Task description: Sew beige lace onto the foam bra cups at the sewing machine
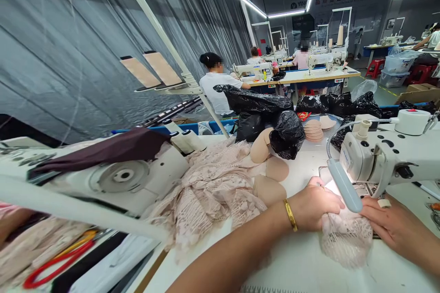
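Observation:
My left hand (314,203), with a gold bracelet (290,215) at the wrist, has its fingers curled on a piece of pale pink lace fabric (347,240). On the lace's other side, my right hand (395,222) grips its edge; a small pale band wraps one finger. The fabric lies at the head of a white sewing machine (402,151). A grey lamp (344,186) on a flexible neck shines over it and hides part of the fabric and the needle area.
Left of my arm lie heaped lace (213,187) and beige cups (277,169). Stacked cups (313,131) and black plastic bags (254,100) line the table's back. Another sewing machine (120,178) stands left, near red-handled scissors (58,263). Co-workers sit at machines beyond.

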`<state>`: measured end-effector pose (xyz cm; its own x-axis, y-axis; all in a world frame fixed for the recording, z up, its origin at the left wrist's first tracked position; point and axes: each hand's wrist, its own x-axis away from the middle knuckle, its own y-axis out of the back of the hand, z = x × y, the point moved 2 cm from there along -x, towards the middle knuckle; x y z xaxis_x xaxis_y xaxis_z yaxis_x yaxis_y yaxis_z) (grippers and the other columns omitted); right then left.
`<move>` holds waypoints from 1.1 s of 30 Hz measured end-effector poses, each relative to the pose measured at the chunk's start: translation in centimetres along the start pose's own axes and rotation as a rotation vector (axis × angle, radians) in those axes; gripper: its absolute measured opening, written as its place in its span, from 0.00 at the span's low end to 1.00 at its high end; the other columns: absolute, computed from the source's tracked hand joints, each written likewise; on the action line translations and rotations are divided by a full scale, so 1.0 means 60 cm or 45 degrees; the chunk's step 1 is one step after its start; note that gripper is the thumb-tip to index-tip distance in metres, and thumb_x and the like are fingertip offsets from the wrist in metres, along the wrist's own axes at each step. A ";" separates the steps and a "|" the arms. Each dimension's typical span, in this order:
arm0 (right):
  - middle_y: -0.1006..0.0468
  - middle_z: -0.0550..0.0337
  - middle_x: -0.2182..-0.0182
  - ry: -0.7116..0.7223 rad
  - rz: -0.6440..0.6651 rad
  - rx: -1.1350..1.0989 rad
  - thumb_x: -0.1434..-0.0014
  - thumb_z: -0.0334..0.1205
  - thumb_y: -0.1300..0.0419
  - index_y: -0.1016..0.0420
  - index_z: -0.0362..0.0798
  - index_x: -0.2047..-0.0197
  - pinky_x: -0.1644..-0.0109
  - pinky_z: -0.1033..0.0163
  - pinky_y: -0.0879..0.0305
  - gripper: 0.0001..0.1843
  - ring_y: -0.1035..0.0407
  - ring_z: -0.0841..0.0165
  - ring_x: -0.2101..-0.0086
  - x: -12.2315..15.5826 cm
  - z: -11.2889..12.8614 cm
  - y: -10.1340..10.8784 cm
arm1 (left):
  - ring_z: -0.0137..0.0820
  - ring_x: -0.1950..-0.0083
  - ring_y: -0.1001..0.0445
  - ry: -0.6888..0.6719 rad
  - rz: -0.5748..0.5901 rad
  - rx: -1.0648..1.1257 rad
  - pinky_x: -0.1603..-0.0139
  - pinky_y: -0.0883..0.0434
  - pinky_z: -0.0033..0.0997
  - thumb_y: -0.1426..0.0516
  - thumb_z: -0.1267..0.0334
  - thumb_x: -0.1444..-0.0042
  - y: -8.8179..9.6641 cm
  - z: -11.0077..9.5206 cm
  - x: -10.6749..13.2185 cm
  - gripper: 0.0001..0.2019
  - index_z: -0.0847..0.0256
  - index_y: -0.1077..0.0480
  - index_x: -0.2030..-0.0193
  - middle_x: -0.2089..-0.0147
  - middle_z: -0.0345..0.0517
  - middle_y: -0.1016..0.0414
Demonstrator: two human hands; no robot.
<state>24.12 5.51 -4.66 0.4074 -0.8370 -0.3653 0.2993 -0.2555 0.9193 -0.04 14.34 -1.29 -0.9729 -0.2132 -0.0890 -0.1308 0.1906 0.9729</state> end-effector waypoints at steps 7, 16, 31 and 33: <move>0.19 0.52 0.62 0.002 -0.149 -0.018 0.28 0.37 0.51 0.25 0.55 0.67 0.48 0.47 0.25 0.17 0.24 0.54 0.53 -0.005 -0.019 -0.001 | 0.39 0.41 0.24 0.053 -0.049 0.112 0.35 0.44 0.47 0.43 0.67 0.38 0.004 0.019 -0.009 0.13 0.54 0.22 0.49 0.40 0.41 0.20; 0.20 0.51 0.56 -0.017 -0.214 -0.125 0.30 0.34 0.47 0.25 0.53 0.56 0.60 0.55 0.26 0.10 0.23 0.57 0.57 -0.001 -0.019 0.004 | 0.43 0.40 0.26 0.051 0.004 -0.073 0.34 0.44 0.48 0.41 0.70 0.43 0.001 0.016 -0.003 0.20 0.48 0.23 0.44 0.39 0.42 0.20; 0.23 0.58 0.68 0.122 0.005 -0.031 0.26 0.33 0.55 0.24 0.53 0.62 0.64 0.59 0.35 0.19 0.30 0.62 0.66 -0.022 0.049 -0.013 | 0.46 0.54 0.28 0.457 0.151 -0.291 0.51 0.36 0.46 0.41 0.35 0.42 0.019 -0.056 0.002 0.31 0.64 0.27 0.49 0.53 0.56 0.26; 0.20 0.57 0.65 0.045 -0.048 -0.060 0.25 0.37 0.53 0.23 0.54 0.61 0.61 0.58 0.31 0.19 0.28 0.61 0.64 -0.020 0.031 -0.006 | 0.47 0.54 0.28 0.392 0.171 -0.250 0.52 0.35 0.45 0.38 0.32 0.46 0.023 -0.055 0.009 0.35 0.61 0.29 0.46 0.51 0.56 0.26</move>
<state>21.90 5.69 -4.27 0.4251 -0.8094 -0.4051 0.3548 -0.2628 0.8973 -0.13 11.33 0.71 -0.8722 -0.4825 0.0808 0.0615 0.0557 0.9965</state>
